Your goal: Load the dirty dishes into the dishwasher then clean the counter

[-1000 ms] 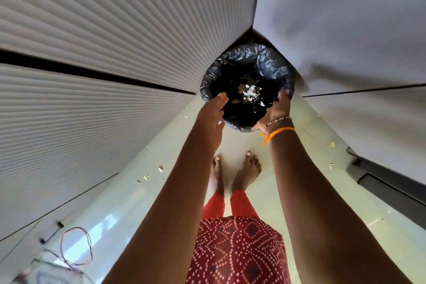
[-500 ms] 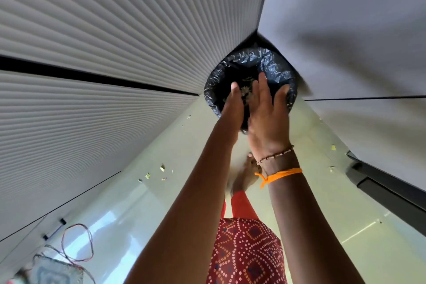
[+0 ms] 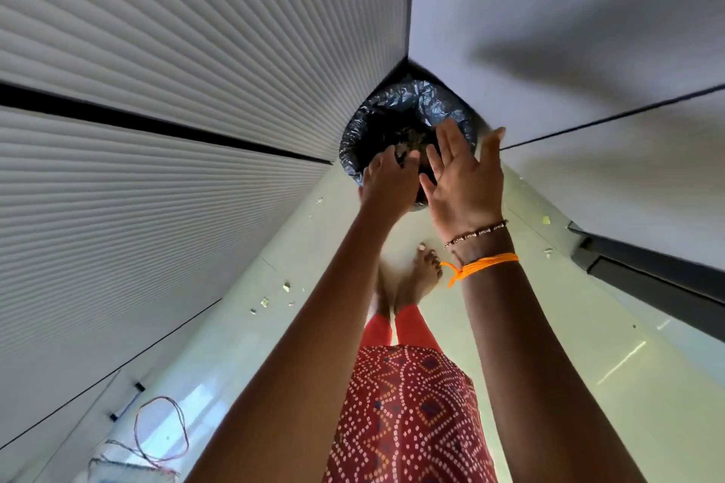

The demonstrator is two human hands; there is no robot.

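Both hands are out over the bin (image 3: 355, 137), a round one lined with a black bag and tucked into the corner where the ribbed cabinet fronts (image 3: 164, 63) meet the plain panels (image 3: 569, 12). The right hand (image 3: 465, 180) is spread wide, palm showing, fingers straight. The left hand (image 3: 388, 178) has its fingers bent at the bin's mouth; whether it holds anything, I cannot tell. Scraps (image 3: 408, 139) lie inside the bag. Small crumbs (image 3: 286, 286) dot the pale floor (image 3: 243, 345). An orange thread (image 3: 484, 265) and a beaded bracelet (image 3: 476, 233) circle the right wrist. No writing is readable anywhere.
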